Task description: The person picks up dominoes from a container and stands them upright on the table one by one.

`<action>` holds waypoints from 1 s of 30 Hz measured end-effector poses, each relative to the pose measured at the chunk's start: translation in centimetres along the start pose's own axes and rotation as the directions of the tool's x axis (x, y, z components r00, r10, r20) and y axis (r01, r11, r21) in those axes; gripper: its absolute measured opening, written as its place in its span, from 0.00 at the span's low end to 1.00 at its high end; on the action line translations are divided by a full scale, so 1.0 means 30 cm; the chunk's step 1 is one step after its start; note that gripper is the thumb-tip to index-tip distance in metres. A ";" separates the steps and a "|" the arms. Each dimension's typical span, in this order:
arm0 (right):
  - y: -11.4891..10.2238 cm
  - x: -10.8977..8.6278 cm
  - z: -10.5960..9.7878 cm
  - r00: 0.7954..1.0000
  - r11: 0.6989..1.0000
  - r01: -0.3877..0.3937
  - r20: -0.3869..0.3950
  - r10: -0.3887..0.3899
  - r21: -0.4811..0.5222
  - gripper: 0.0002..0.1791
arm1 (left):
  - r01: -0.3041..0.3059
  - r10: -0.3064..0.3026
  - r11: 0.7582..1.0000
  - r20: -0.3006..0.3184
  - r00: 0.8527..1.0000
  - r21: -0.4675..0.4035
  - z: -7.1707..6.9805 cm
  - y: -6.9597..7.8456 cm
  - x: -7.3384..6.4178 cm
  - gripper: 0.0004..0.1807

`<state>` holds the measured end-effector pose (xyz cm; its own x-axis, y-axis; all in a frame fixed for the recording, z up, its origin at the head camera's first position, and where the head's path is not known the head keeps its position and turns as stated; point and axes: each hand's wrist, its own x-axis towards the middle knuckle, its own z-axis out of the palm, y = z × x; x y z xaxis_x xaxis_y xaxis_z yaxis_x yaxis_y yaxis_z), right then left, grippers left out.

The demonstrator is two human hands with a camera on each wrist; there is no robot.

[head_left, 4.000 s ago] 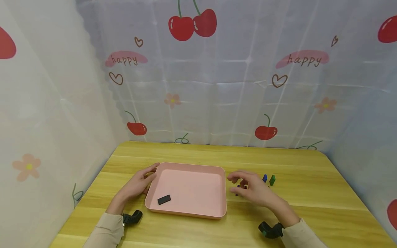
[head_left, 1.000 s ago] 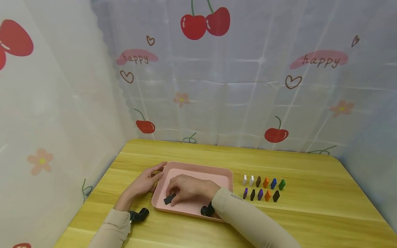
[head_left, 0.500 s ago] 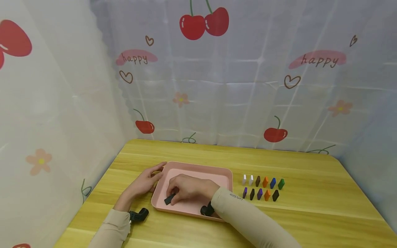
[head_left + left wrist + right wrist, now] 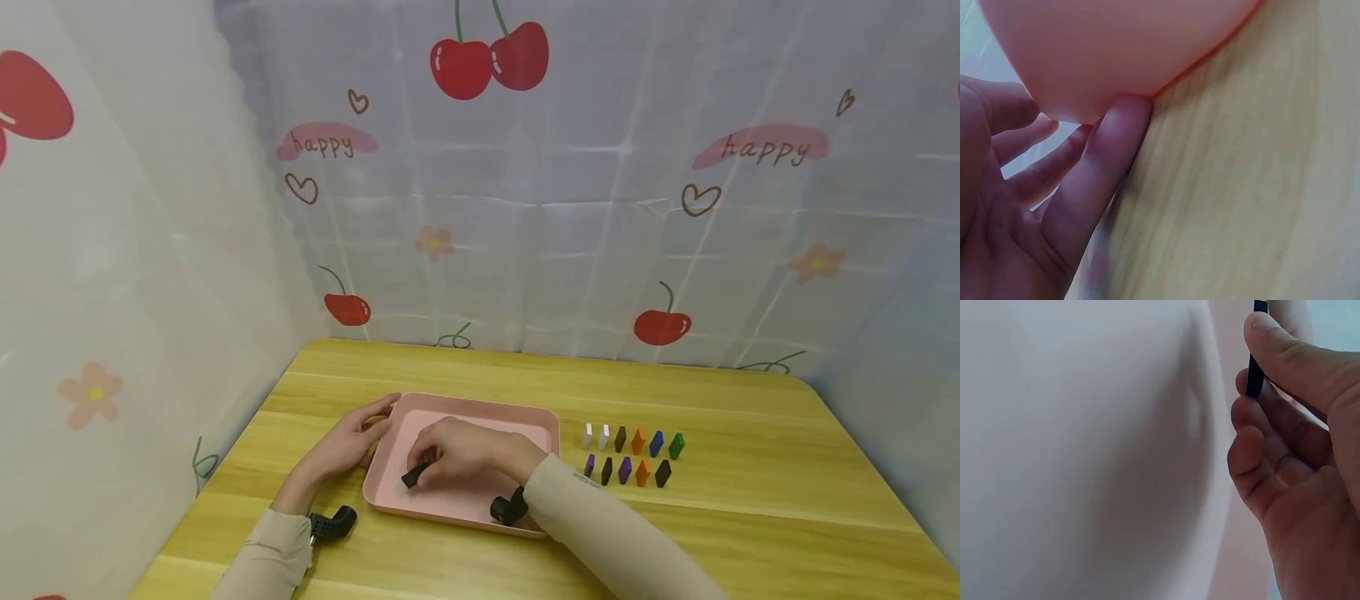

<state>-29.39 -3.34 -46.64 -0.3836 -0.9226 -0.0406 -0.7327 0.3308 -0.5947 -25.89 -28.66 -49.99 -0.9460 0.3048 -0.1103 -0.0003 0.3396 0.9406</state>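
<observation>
Inside the pink tray (image 4: 517,425) in the head view, my right hand (image 4: 465,450) pinches a small black domino (image 4: 413,477) near the left end. The right wrist view shows the domino (image 4: 1255,378) between thumb and fingers, raised off the tray floor and partly covered by the thumb. At the tray's left side, my left hand (image 4: 345,446) rests with its index finger by the far corner. In the left wrist view, the thumb (image 4: 1122,125) and fingers touch the outer wall of the tray (image 4: 1104,56).
Right of the tray, several coloured dominoes stand upright in two rows, among them a white domino (image 4: 588,436), a green domino (image 4: 677,447), a purple domino (image 4: 590,465) and a black domino (image 4: 663,473). A printed curtain (image 4: 540,233) encloses the wooden table (image 4: 750,517).
My right hand has come from the standing dominoes leftward into the tray, gripped the black domino that lay flat and lifted it slightly. My left hand has stayed at the tray.
</observation>
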 end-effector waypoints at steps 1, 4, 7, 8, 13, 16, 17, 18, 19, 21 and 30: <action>-0.003 -0.009 -0.006 1.000 1.000 -0.010 -0.011 0.010 0.009 0.06 | 0.000 0.000 1.000 0.001 1.000 0.000 -0.001 -0.001 0.000 0.29; -0.008 -0.039 -0.024 0.998 0.998 -0.045 -0.044 0.047 0.041 0.06 | 0.006 -0.006 1.000 0.001 1.000 -0.004 -0.002 -0.002 0.002 0.29; -0.008 -0.068 -0.044 0.996 0.996 -0.055 -0.067 0.060 0.069 0.07 | 0.014 -0.014 1.000 0.001 1.000 -0.010 -0.003 -0.005 0.003 0.29; -0.007 -0.077 -0.050 0.996 0.997 -0.050 -0.074 0.054 0.067 0.08 | 0.018 -0.018 1.000 -0.001 1.000 -0.009 -0.003 -0.006 0.003 0.29; 0.003 -0.121 -0.074 0.995 0.998 -0.038 -0.090 0.044 0.059 0.11 | 0.017 -0.017 1.000 -0.005 1.000 -0.002 -0.001 -0.007 0.003 0.29; 0.002 -0.154 -0.088 0.994 0.997 -0.052 -0.097 0.058 0.064 0.10 | 0.016 -0.016 1.000 0.002 1.000 -0.007 -0.002 -0.007 0.002 0.29; 0.002 -0.165 -0.093 0.993 0.997 -0.053 -0.100 0.059 0.064 0.10 | 0.016 -0.015 1.000 0.005 1.000 -0.009 -0.003 -0.007 0.002 0.29; -0.001 -0.176 -0.097 0.993 0.996 -0.055 -0.103 0.062 0.068 0.10 | 0.015 -0.015 1.000 0.008 1.000 -0.013 -0.004 -0.007 0.001 0.29; -0.005 -0.188 -0.102 0.992 0.995 -0.058 -0.105 0.066 0.078 0.10 | 0.015 -0.015 1.000 0.007 1.000 -0.014 -0.004 -0.006 0.001 0.29; -0.009 -0.209 -0.107 0.992 0.995 -0.056 -0.112 0.065 0.082 0.10 | 0.012 -0.011 1.000 0.009 1.000 -0.018 -0.005 -0.004 0.001 0.29; -0.007 -0.315 -0.094 0.986 0.988 -0.039 -0.155 0.063 0.152 0.10 | 0.006 -0.006 1.000 0.000 1.000 0.003 0.001 -0.005 0.001 0.29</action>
<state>-27.19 5.87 -43.87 -0.5115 -0.8580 0.0475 -0.6236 0.3326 -0.7075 -25.92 -28.69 -50.15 -0.9459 0.3030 -0.1164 -0.0054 0.3439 0.9390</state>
